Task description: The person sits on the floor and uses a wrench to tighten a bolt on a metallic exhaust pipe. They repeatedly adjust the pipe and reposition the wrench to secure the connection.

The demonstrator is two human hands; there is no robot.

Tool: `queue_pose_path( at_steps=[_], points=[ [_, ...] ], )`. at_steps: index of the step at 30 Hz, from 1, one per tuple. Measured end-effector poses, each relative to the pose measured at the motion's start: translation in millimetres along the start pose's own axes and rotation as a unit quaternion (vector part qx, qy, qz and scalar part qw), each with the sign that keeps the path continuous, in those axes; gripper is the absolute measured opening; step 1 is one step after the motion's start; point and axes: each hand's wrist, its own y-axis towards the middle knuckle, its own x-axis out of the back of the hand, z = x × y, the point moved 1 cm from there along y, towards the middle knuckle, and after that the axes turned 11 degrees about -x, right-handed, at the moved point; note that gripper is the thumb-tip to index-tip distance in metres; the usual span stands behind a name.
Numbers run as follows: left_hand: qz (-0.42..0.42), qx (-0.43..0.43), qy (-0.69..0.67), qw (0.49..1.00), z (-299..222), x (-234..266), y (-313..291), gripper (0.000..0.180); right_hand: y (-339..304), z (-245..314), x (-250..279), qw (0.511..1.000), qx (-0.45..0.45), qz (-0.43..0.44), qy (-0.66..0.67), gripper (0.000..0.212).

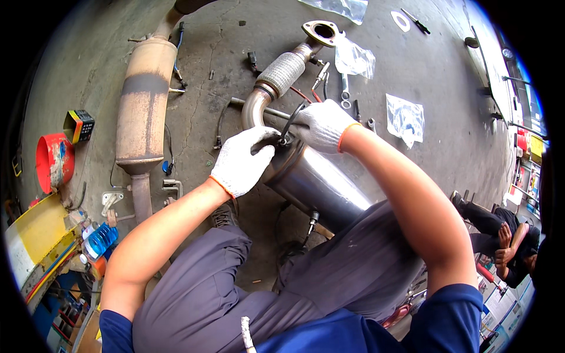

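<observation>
Between my knees lies a shiny steel exhaust canister (pixel 321 182) with a bent pipe, a braided flexible section (pixel 281 75) and a flange (pixel 322 32) at its far end. My gloved left hand (pixel 244 160) is closed, thumb and finger pinching a small sensor (pixel 285 140) at the canister's top end. My gloved right hand (pixel 325 125) is closed beside it, on the sensor's black cable (pixel 288 122); its fingertips are partly hidden. A thin metal rod (pixel 259 107) runs across the pipe to this hand. A second sensor (pixel 313 219) sticks out of the canister's near side.
On the left lies a rusty exhaust canister (pixel 143 106). Beyond my hands are wrenches (pixel 345 94), plastic bags (pixel 405 119) and a screwdriver (pixel 416 22). A red container (pixel 55 162) and a blue bottle (pixel 101 240) stand far left. Another person (pixel 503 241) is at the right.
</observation>
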Motion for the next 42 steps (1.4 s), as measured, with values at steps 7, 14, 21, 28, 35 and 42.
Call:
queue_pose_path(
  at_steps=[7, 14, 21, 28, 35, 42],
  points=[
    [0.013, -0.088, 0.114, 0.990, -1.2, 4.3, 2.8, 0.032, 0.8, 1.7, 4.8, 1.000, 0.020, 0.013, 0.002, 0.040],
    [0.006, -0.079, 0.111, 0.991, 0.6, -0.1, 4.6, 0.030, 0.2, -0.2, -1.4, 0.997, 0.075, 0.015, 0.030, 0.037],
    [0.001, -0.059, 0.077, 0.995, 3.1, 2.0, 3.1, 0.032, -8.8, 1.9, 4.3, 0.990, 0.122, 0.014, 0.063, 0.031],
    [-0.001, -0.045, 0.075, 0.996, 0.9, -0.9, 5.4, 0.035, -7.3, 2.1, 1.5, 0.994, 0.080, 0.045, 0.051, 0.033],
    [0.000, -0.077, 0.105, 0.991, 6.5, 0.8, 5.4, 0.037, -16.3, 4.2, -7.6, 0.995, 0.045, 0.018, 0.082, 0.035],
    [0.003, -0.080, 0.099, 0.992, 8.0, 2.0, 5.6, 0.037, -24.8, 10.5, -17.0, 0.993, -0.008, 0.010, 0.121, 0.038]
  ],
)
